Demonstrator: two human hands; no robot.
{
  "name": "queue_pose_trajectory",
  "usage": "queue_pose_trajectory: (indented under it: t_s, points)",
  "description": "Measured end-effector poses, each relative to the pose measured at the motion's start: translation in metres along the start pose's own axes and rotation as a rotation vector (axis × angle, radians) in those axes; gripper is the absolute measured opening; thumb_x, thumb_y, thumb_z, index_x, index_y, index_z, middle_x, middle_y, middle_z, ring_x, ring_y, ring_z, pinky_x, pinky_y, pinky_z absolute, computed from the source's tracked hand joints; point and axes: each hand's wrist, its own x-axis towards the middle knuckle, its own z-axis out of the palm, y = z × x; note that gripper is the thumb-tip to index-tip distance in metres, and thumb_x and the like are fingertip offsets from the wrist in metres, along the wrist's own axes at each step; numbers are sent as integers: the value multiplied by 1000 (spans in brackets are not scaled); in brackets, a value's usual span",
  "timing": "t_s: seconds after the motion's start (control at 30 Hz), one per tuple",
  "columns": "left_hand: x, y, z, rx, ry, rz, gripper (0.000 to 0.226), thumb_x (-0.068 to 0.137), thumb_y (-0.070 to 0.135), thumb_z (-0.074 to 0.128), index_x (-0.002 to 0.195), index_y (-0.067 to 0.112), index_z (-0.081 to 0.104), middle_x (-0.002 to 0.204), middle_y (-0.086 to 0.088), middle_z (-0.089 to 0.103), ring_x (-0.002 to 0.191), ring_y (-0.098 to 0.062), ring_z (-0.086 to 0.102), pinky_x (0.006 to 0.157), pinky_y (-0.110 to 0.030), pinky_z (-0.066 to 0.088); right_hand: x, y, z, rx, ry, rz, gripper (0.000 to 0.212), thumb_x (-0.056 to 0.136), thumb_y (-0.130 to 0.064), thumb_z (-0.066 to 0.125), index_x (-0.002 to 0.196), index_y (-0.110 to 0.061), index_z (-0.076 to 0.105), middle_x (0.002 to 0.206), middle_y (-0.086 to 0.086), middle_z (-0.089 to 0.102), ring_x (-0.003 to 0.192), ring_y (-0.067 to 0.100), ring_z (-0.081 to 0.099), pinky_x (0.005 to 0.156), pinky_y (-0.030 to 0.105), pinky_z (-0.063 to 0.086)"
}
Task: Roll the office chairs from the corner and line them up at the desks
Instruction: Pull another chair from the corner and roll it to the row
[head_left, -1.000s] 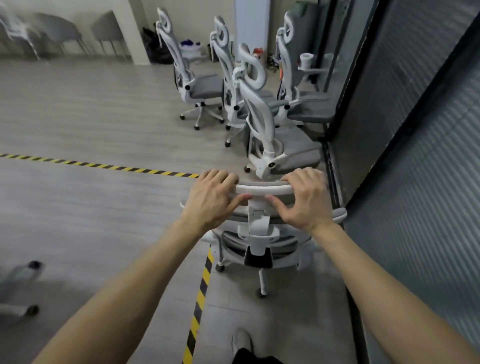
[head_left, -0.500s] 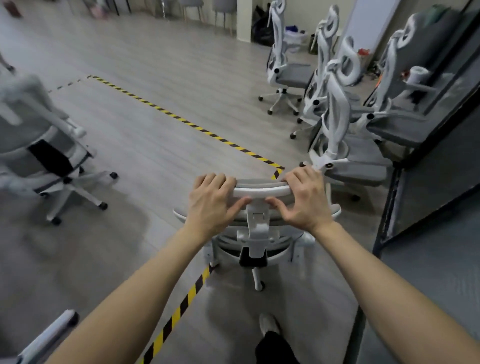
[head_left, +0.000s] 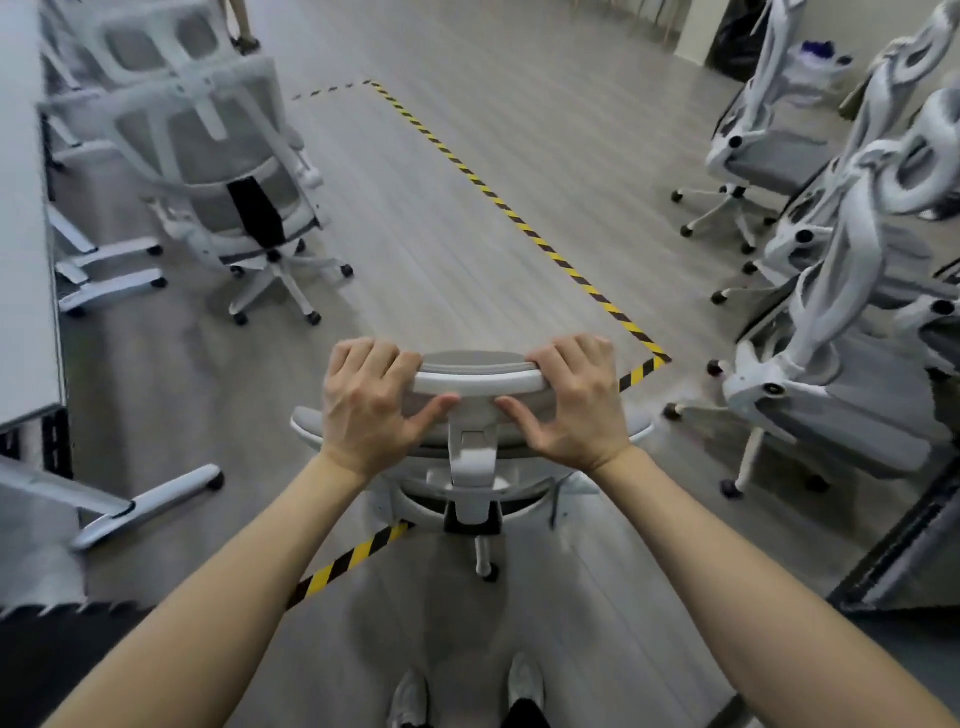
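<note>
**Both hands on the chair's headrest**

The wood floor (head_left: 467, 218) spreads ahead of you, marked by striped tape (head_left: 519, 218). A bench (head_left: 23, 218) runs along your left, with a chair (head_left: 223, 171) pulled up beside it. More chairs (head_left: 831, 291) cluster on your right. Directly before you stands the chair you hold (head_left: 472, 467), straddling the tape. Your left hand (head_left: 366, 400) and right hand (head_left: 574, 397) each clasp an end of its headrest (head_left: 480, 371), fingers over the top, thumbs underneath.

We see a grey plank floor (head_left: 467, 218) crossed by black-and-yellow tape (head_left: 511, 210) that turns a corner. On it roll white office chairs: 1 near us (head_left: 480, 467), 1 at the left desk (head_left: 234, 171), several clustered right (head_left: 831, 291).
</note>
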Motion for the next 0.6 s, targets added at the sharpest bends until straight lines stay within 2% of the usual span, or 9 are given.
queue_pose_trajectory:
  t_s: [0.07,0.1,0.17,0.23,0.3,0.37,0.43,0.53,0.6]
  points:
    - [-10,-5,-11,54,-23,-50,64,107,71,51,95,10,67,87,-9,56,79,-30,52,80,-48,44,11,-7,7,51,-29,-50,55,94,-62,71,103,-8,70,101,8,63,96,35,58,89,51,45]
    - [-12,-6,-17,84,-44,-70,64,107,71,51,96,10,67,87,-9,56,79,-31,52,80,-48,44,16,-8,9,75,-53,-70,58,95,-63,71,112,-8,70,108,8,64,101,35,59,93,51,46]
    - [-14,-4,-29,143,-90,-92,63,107,71,50,98,11,67,88,-9,58,80,-32,53,80,-49,45,17,-5,12,133,-106,-72,77,95,-63,71,142,-4,60,135,13,61,125,38,58,110,52,43]
    - [-10,5,-39,178,-133,-94,62,105,73,48,101,14,67,90,-6,61,81,-30,56,80,-47,45,2,7,10,208,-126,7,101,94,-63,73,161,2,37,161,18,42,153,38,39,128,58,29]
    - [-2,19,-43,195,-160,-76,62,102,76,50,102,17,69,89,-3,64,80,-27,59,76,-43,46,-30,30,11,211,-190,151,113,91,-71,71,166,0,27,169,16,31,162,33,24,132,62,22]
    - [6,31,-38,219,-185,-61,64,99,80,54,98,18,70,86,-1,65,75,-25,60,69,-41,48,-65,55,17,151,-386,215,120,86,-89,61,167,-7,28,171,9,29,165,26,17,132,61,23]
    - [9,35,-29,256,-181,-54,62,96,80,62,93,19,70,82,0,67,70,-25,62,62,-40,49,-85,74,30,115,-535,176,121,81,-98,57,163,-13,35,169,3,32,165,21,16,133,56,24]
    - [7,22,-20,299,-139,-36,53,96,71,69,90,19,70,78,-1,65,67,-28,64,58,-43,48,-69,77,56,75,-485,128,91,89,-93,52,135,-15,56,137,0,52,145,29,42,126,56,34]
    - [10,5,-20,330,-103,-36,51,96,69,70,89,18,69,77,-1,63,66,-28,62,57,-43,45,-52,69,75,57,-454,124,81,94,-89,48,123,-14,58,125,0,53,138,32,46,124,57,33]
